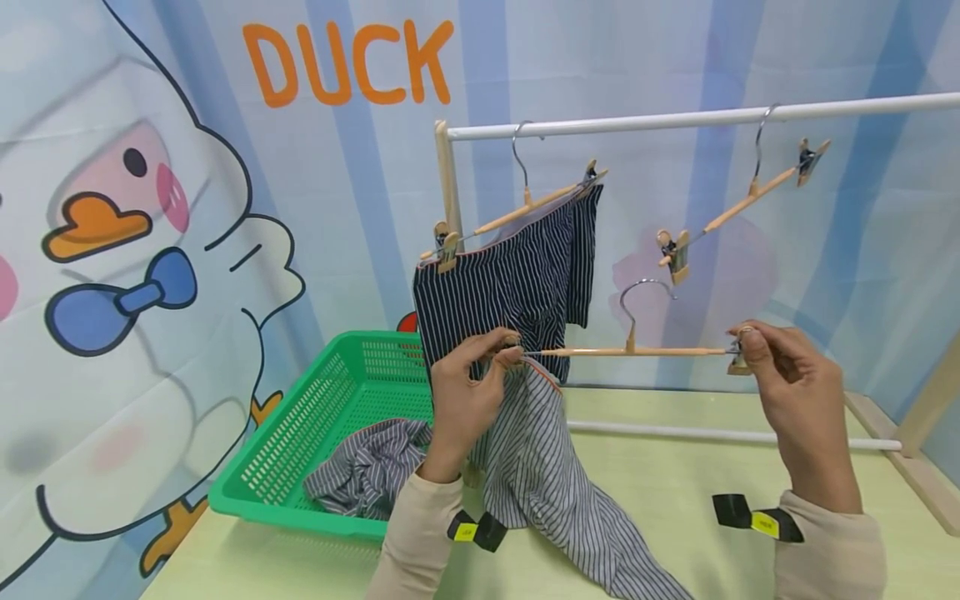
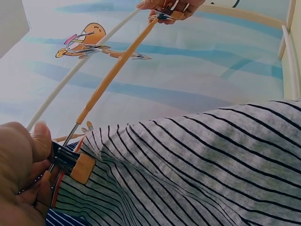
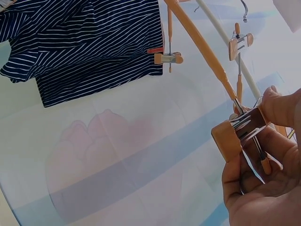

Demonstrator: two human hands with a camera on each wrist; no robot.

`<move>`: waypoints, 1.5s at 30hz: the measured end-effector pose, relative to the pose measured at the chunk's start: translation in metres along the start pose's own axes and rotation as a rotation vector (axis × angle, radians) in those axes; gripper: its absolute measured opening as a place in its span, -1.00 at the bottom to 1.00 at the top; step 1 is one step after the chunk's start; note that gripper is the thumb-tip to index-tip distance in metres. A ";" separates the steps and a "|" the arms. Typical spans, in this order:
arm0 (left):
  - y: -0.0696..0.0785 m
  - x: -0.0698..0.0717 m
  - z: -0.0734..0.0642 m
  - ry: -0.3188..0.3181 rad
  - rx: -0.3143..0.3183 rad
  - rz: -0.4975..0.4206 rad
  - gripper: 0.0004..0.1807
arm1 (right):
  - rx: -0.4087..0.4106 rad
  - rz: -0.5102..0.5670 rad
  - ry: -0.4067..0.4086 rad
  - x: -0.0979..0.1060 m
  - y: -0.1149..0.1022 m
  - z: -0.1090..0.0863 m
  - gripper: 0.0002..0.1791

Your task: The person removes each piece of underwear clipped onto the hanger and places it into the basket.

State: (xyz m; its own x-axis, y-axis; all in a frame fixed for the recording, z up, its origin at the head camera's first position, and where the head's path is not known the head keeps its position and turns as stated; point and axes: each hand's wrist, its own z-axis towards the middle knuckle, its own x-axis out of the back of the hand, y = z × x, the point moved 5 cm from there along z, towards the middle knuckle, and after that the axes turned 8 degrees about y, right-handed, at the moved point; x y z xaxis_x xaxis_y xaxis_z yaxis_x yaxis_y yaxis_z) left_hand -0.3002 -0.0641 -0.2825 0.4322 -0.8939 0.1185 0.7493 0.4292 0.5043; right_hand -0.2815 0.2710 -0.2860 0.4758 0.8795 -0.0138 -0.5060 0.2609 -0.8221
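Observation:
A wooden clip hanger point(image 1: 637, 352) is held level between both hands, its metal hook pointing up. My left hand point(image 1: 471, 387) pinches the clip point(image 2: 83, 168) at its left end. A grey garment with dark stripes point(image 1: 551, 467) hangs from that clip by its orange-edged waistband and trails down to the table. At the other end, my right hand point(image 1: 802, 387) pinches the second clip point(image 3: 226, 141), thumb on one side and fingers on the other. No cloth shows in this right clip.
Navy striped shorts point(image 1: 502, 283) hang by two clips from the white rail point(image 1: 637, 122). Farther right on it is a bare clip hanger point(image 1: 750, 204). A green basket point(image 1: 281, 417) at left contains another grey striped garment point(image 1: 367, 467). A lower white bar point(image 1: 712, 435) runs behind the hands.

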 end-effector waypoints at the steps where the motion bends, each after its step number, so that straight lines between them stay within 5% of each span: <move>1: 0.000 0.000 0.000 0.001 0.000 -0.002 -0.79 | 0.001 0.000 -0.002 0.000 0.000 0.000 -0.72; 15: -0.003 -0.001 0.000 0.018 0.016 -0.066 -0.80 | 0.023 -0.031 -0.010 0.000 -0.004 -0.002 -0.67; 22: -0.003 -0.002 0.000 0.014 0.014 -0.085 -0.79 | 0.017 0.058 -0.013 0.002 -0.005 -0.001 -0.70; 45: -0.006 -0.001 -0.002 0.051 0.029 -0.133 -0.82 | 0.031 -0.061 0.018 0.000 -0.008 -0.003 -0.68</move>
State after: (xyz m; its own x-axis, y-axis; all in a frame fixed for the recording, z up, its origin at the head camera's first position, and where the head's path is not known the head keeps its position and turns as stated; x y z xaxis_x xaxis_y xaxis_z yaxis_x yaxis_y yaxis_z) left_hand -0.3041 -0.0651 -0.2869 0.3556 -0.9346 0.0052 0.7875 0.3026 0.5369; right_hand -0.2751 0.2679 -0.2815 0.5190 0.8544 0.0256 -0.4977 0.3264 -0.8036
